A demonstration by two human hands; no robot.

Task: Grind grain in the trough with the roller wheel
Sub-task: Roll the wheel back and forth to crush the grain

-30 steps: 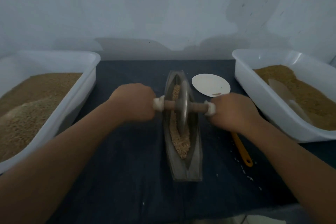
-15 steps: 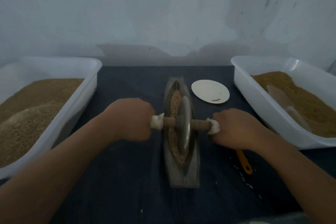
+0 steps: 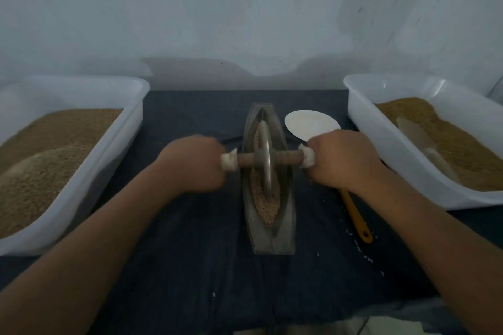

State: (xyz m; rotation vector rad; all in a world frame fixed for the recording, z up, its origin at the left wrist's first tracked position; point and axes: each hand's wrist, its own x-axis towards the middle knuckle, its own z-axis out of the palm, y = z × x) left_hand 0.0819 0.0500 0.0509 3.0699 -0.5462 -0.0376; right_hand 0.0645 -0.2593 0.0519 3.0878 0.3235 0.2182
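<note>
Now we grip the roller wheel by its axle, left hand and right hand curled round the ends either side of the trough, which lies at the middle of the table, long axis running near edge to far, grain along it, with a white disc and orange handle just to its right, seemingly clear of the wheel's path.

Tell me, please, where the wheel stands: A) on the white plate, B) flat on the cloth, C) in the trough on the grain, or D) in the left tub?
C: the wheel stands upright in the trough, its rim in the grain, with the left hand and right hand gripping its axle ends.
</note>
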